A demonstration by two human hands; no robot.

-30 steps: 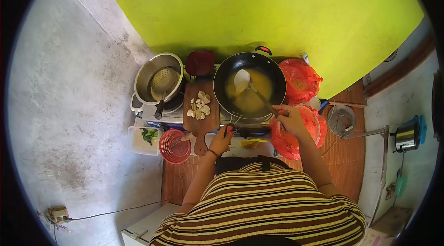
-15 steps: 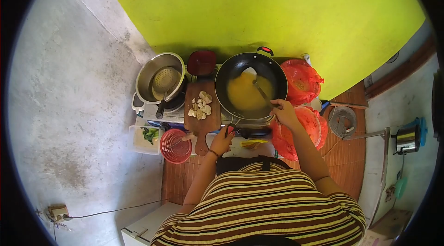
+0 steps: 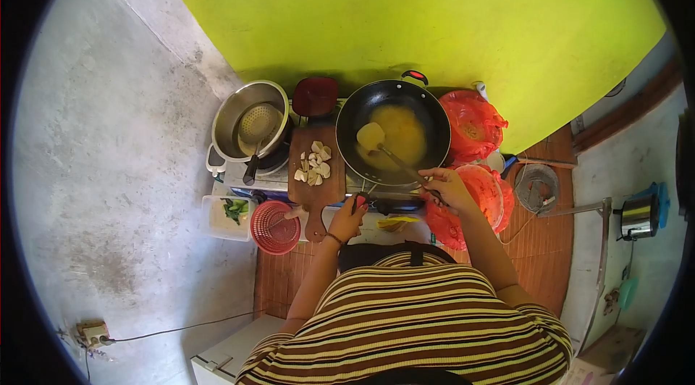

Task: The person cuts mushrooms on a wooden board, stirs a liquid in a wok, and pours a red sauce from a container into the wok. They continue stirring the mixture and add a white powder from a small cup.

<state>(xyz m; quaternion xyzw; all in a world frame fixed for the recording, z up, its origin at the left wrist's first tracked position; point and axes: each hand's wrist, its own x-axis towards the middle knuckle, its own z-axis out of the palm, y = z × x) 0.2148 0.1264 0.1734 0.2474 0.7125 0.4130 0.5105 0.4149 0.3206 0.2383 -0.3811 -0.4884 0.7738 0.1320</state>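
Observation:
A black wok (image 3: 355, 106) sits on the stove, with yellow liquid (image 3: 402, 131) pooled in its bottom. My left hand (image 3: 346, 221) is closed around the wok's black and red handle at the near side. In my right hand (image 3: 447, 188) is the handle of a spatula (image 3: 371, 136), whose blade rests at the left part of the liquid. Left of the wok lies a wooden cutting board (image 3: 329, 189) bearing several pale chopped pieces (image 3: 316, 165).
A steel pot (image 3: 224, 113) with a skimmer (image 3: 259, 124) stands at the left. Behind the board is a dark red bowl (image 3: 316, 97). A red basket (image 3: 274, 239) and a tub with greens (image 3: 234, 210) are at the front left. Red plastic bags (image 3: 474, 120) stand on the right.
The spatula blade has swept from the wok's far side toward the near left through the liquid. My right hand has shifted slightly nearer me; my left hand stays on the handle.

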